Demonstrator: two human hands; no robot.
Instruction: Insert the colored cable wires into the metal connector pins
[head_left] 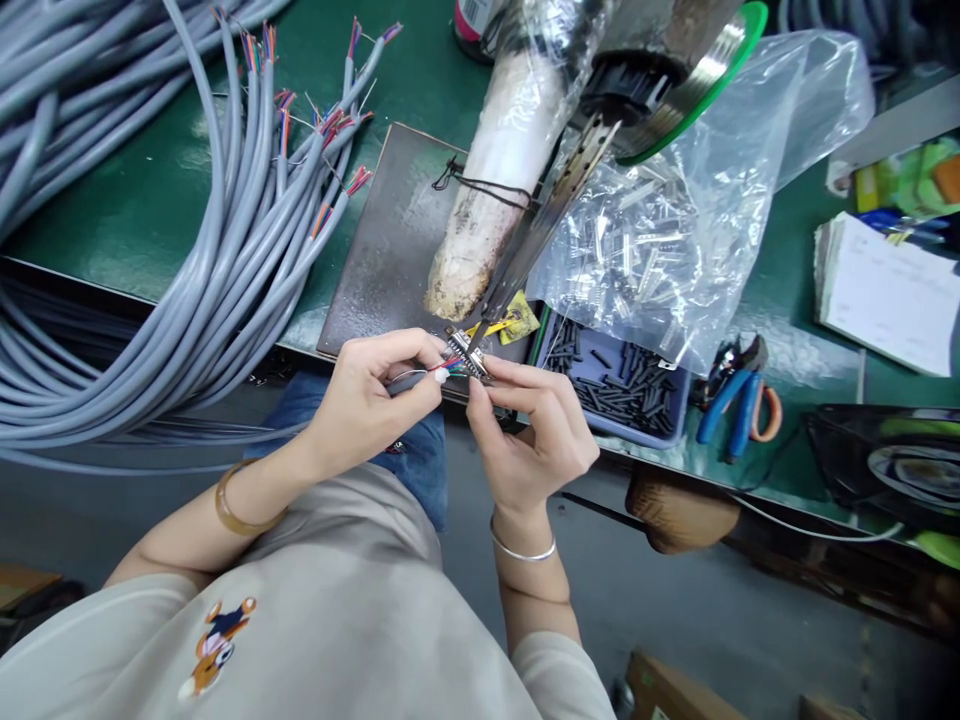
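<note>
1. Multi-pin connector [466, 352], the piece being worked on, sits between the two hands at the near edge of the dark board [375, 250], beneath the tip of the soldering iron [534, 235].
2. Left hand [367, 400] pinches the coloured wires [454, 368] between thumb and forefinger, where they meet the connector's pins.
3. Right hand [536, 430] grips the connector's right end with thumb and fingertips.
4. The step in hand looks like soldering wire ends onto the pins. Whether the tip touches a pin is too small to tell.
5. The next move, I judge, calls for keeping wire and pin aligned and steady at the tip, fingers clear of the hot metal.
6. Just right, the blue-purple tray [681, 400] holds many short black tubes [622, 390], lying loose.
7. The clear plastic bag [810, 90], partly over the tray, contains numerous small silvery metal parts [637, 240].
</note>
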